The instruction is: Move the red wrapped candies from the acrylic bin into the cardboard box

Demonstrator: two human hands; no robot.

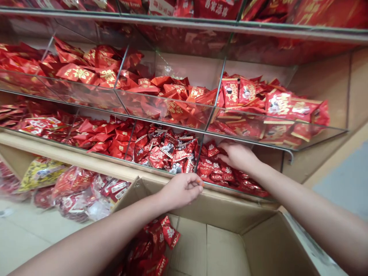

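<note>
My left hand hovers over the rim of an open cardboard box, just in front of the lowest shelf. Its fingers are curled in towards the thumb, and no object shows in them. Inside the bottom right compartment, my right hand is over small red packets printed with "LUCK". Its fingers are stretched out and parted, with the tips at the packets. More of these red packets lie in the left part of the box, partly hidden by my left forearm.
Clear dividers split the shelves into compartments of red packets. A clear front panel edges the middle shelf above my hands. Bagged red goods and a yellow bag sit under the bottom shelf, by the tiled floor.
</note>
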